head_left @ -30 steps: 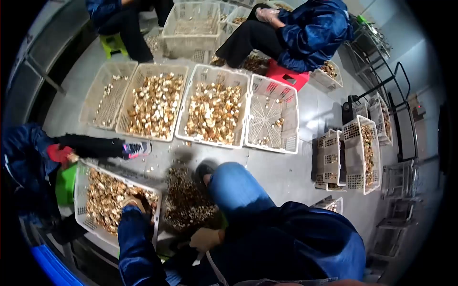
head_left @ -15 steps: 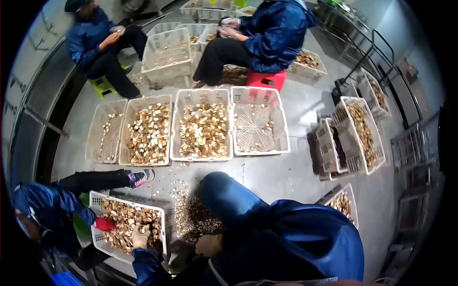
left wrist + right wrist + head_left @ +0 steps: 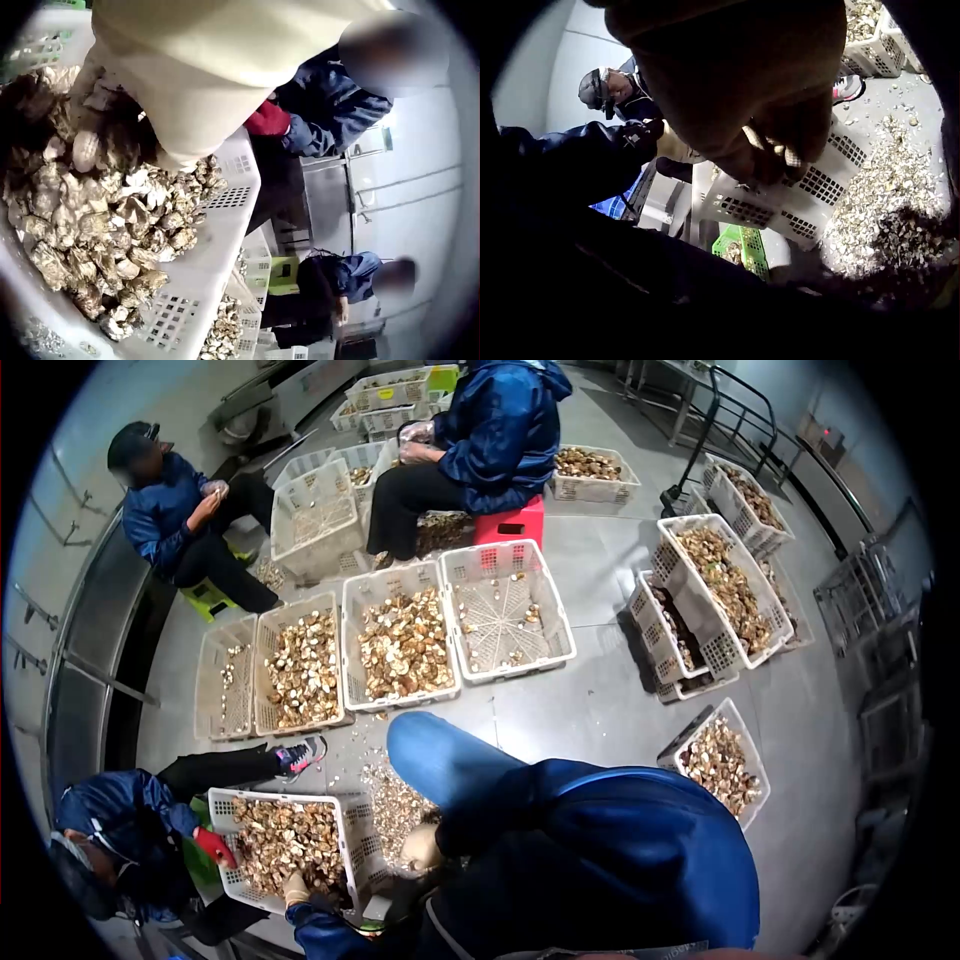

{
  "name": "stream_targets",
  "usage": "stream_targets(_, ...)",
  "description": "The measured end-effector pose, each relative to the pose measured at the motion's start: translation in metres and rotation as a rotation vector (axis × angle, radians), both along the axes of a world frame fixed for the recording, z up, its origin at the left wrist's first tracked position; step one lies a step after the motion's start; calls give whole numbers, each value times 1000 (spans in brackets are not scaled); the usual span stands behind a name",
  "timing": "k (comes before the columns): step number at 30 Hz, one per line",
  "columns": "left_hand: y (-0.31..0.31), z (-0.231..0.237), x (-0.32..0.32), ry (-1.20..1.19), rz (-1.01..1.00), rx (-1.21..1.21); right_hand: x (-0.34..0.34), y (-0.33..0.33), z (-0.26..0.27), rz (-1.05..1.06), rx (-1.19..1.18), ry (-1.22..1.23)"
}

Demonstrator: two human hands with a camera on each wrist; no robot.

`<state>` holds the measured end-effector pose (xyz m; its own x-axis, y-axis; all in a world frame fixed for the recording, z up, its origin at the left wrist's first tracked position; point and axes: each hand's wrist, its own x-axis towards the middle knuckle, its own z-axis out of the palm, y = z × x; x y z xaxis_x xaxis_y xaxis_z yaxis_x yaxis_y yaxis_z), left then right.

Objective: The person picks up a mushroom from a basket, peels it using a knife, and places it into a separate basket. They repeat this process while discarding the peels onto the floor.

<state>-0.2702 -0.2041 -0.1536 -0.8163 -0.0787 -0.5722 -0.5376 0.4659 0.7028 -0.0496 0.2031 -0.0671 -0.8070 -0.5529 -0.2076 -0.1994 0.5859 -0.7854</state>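
Within the white crate of shellfish at lower left in the head view, my gloved left hand reaches down at the near edge. In the left wrist view the pale glove covers the top, its fingers down among brown, rough shells; whether they grip one is hidden. My gloved right hand is just right of the crate, above broken shells on the floor. Dark in the right wrist view, the right hand has bent fingers; what they hold is unclear.
A person's red-gloved hand touches the same crate's left side. Four crates stand in a row ahead, one full of shells. Two people sit beyond. More crates stand right, one near my knee. A green basket stands low.
The head view has swung, bringing the right-hand crates and both left-side people further into view. My left hand has moved to the crate's near edge. The red-gloved hand has drawn back toward the crate's left side.
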Motion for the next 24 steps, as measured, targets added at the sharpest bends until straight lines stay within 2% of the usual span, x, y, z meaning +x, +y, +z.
stream_targets(3,-5,45,6,177,-895,-592,1,0,-13,-11,74,191)
stream_targets(5,-5,35,12,-6,-293,138,3,5,-9,-67,0,175)
stream_targets(6,6,48,29,-188,1,561,3,6,-8,-85,-12,181)
stream_targets(7,18,52,42,-144,385,338,4,5,-9,-100,18,190)
stream_targets(8,18,47,48,-128,365,465,6,9,-5,-135,-14,189)
stream_targets(10,35,39,64,-110,433,458,10,13,-8,-203,-78,184)
stream_targets(11,56,49,84,-22,445,609,9,15,-9,-249,-180,91)
stream_targets(12,75,71,99,-1,9,750,9,18,-4,-328,-290,14)
stream_targets(14,127,92,135,-10,4,737,-10,1,-35,-397,-545,14)
stream_targets(16,165,87,153,-20,174,713,-6,11,-11,-487,-728,-113)
stream_targets(17,197,112,175,32,123,735,-8,12,-9,-513,-732,-91)
stream_targets(18,181,88,162,-49,51,775,-13,11,-6,-543,-738,-72)
stream_targets(20,199,91,177,9,199,748,-18,11,-8,-610,-608,13)
stream_targets(22,200,101,181,-50,159,687,-12,22,10,-582,-488,65)
stream_targets(24,195,112,180,-136,83,610,-11,19,9,-596,-528,5)
